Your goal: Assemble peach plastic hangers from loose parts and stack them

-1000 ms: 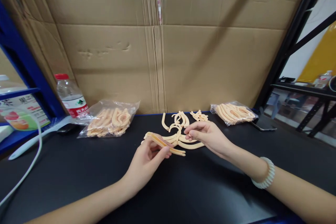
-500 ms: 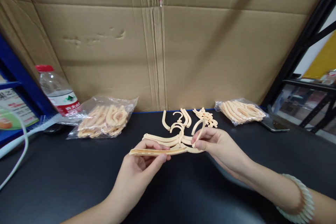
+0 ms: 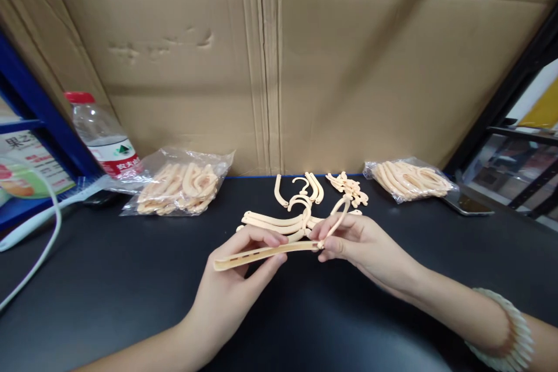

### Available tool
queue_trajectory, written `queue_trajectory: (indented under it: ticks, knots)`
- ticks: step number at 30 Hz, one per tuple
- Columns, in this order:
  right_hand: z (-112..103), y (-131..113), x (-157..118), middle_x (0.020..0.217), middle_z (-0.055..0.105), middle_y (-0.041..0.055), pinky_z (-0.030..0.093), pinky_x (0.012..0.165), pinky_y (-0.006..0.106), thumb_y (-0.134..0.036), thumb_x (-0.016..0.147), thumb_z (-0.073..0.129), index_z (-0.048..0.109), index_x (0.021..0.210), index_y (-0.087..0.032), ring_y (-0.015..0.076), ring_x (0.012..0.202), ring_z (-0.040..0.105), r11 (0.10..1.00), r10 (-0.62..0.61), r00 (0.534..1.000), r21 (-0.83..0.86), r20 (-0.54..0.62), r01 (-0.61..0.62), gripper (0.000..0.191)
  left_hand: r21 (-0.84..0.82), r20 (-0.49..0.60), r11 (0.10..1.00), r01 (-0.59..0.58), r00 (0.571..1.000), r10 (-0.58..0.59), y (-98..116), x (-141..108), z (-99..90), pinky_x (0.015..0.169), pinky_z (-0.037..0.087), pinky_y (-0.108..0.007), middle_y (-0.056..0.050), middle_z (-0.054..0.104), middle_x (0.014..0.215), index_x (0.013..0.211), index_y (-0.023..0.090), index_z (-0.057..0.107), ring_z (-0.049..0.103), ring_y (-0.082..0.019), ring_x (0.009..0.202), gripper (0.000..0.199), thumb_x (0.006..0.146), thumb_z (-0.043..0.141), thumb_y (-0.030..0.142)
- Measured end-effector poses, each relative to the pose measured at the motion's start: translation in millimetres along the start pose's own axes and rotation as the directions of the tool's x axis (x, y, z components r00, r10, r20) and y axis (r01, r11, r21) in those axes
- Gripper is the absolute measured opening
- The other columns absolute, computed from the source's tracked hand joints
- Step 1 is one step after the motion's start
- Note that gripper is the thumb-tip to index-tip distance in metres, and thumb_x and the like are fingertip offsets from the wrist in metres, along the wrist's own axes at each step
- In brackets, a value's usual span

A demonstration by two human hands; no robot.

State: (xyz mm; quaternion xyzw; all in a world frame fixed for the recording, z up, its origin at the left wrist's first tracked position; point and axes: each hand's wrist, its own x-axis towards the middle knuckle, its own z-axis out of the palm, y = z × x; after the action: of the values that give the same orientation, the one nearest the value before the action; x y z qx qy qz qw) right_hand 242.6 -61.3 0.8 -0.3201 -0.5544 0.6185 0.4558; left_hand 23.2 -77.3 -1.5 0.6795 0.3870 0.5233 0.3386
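Between thumb and fingers, my left hand [image 3: 244, 264] pinches a cream plastic hanger arm [image 3: 261, 253], held almost level with its hollow side toward me. My right hand [image 3: 360, 244] grips a curved hanger hook [image 3: 337, 222] of the same colour. The hook's lower end meets the right end of the arm; whether they are joined I cannot tell. Just behind my hands lie assembled hangers [image 3: 274, 221] on the black table, partly hidden by my fingers.
Further back are a loose hanger arm [image 3: 279, 190], another hook [image 3: 300, 182] and a heap of small pieces [image 3: 349, 188]. Clear bags of hanger parts lie left [image 3: 178, 186] and right [image 3: 410, 179]. A bottle [image 3: 104, 139], a white cable [image 3: 56, 226] and a phone [image 3: 468, 204] are at the sides.
The hook in my right hand and the hanger arm in my left have come together; before, a gap lay between them. The camera view has shifted slightly.
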Motion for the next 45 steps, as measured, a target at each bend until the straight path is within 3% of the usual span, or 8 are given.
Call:
queue_trajectory:
  ticks: [4, 14, 22, 35, 40, 45]
  knots:
    - [3.0, -0.9, -1.7, 0.095, 0.07, 0.0066, 0.057, 0.076, 0.028, -0.027, 0.079, 0.074, 0.068, 0.085, -0.016, 0.0172, 0.087, 0.069, 0.997, 0.073, 0.994, -0.009, 0.086, -0.072, 0.014, 0.015, -0.013, 1.0, -0.014, 1.0, 0.014, 1.2, -2.1, 1.7, 0.067, 0.058, -0.025, 0.0, 0.069, 0.077, 0.079, 0.024, 0.067, 0.068, -0.018, 0.074, 0.006, 0.076, 0.07, 0.02]
    - [3.3, -1.0, -5.5, 0.09, 0.071, 0.0064, 0.058, 0.074, 0.028, -0.027, 0.072, 0.081, 0.069, 0.082, -0.015, 0.0154, 0.078, 0.069, 0.991, 0.106, 0.993, 0.081, 0.049, -0.11, 0.02, 0.119, 0.05, 0.966, -0.228, 0.973, 0.223, 5.1, -8.1, 0.0, 0.067, 0.057, -0.023, 0.001, 0.072, 0.082, 0.082, 0.025, 0.064, 0.07, -0.017, 0.077, 0.015, 0.078, 0.068, 0.011]
    - [0.2, -3.8, -5.7, 0.1, 0.07, 0.0068, 0.056, 0.083, 0.031, -0.028, 0.075, 0.079, 0.068, 0.081, -0.017, 0.0187, 0.091, 0.069, 0.977, 0.144, 0.98, 0.136, 0.14, -0.163, 0.017, 0.176, -0.004, 0.955, -0.238, 0.97, 0.242, 4.1, -8.2, 1.6, 0.07, 0.057, -0.025, 0.002, 0.072, 0.079, 0.079, 0.025, 0.063, 0.07, -0.017, 0.077, 0.014, 0.077, 0.069, 0.012]
    - [3.5, -3.6, -6.8, 0.092, 0.071, 0.0068, 0.058, 0.077, 0.03, -0.025, 0.073, 0.08, 0.067, 0.082, -0.014, 0.0168, 0.079, 0.071, 0.993, 0.067, 0.995, 0.096, 0.07, -0.074, 0.019, 0.154, 0.109, 0.932, -0.328, 0.943, 0.314, 0.3, -14.7, 0.0, 0.074, 0.057, -0.024, 0.002, 0.072, 0.092, 0.087, 0.026, 0.064, 0.07, -0.015, 0.083, 0.02, 0.081, 0.066, 0.007]
    - [3.7, -3.2, -8.4, 0.081, 0.071, 0.005, 0.057, 0.068, 0.028, -0.025, 0.076, 0.078, 0.064, 0.079, -0.016, 0.0145, 0.068, 0.068, 0.998, -0.007, 0.999, 0.058, 0.043, 0.005, 0.017, 0.193, 0.125, 0.903, -0.385, 0.922, 0.366, 3.7, -17.9, -0.5, 0.074, 0.056, -0.021, 0.003, 0.071, 0.094, 0.087, 0.026, 0.063, 0.07, -0.013, 0.084, 0.023, 0.081, 0.065, 0.003]
    - [3.6, -3.8, -5.7, 0.089, 0.072, 0.0055, 0.054, 0.076, 0.026, -0.022, 0.079, 0.075, 0.066, 0.079, -0.016, 0.0135, 0.081, 0.066, 0.998, 0.009, 0.996, 0.062, 0.093, -0.015, 0.012, 0.189, 0.093, 0.931, -0.312, 0.95, 0.299, 11.3, -17.0, 1.0, 0.068, 0.056, -0.023, 0.0, 0.071, 0.089, 0.085, 0.023, 0.062, 0.07, -0.016, 0.078, 0.016, 0.081, 0.065, 0.007]
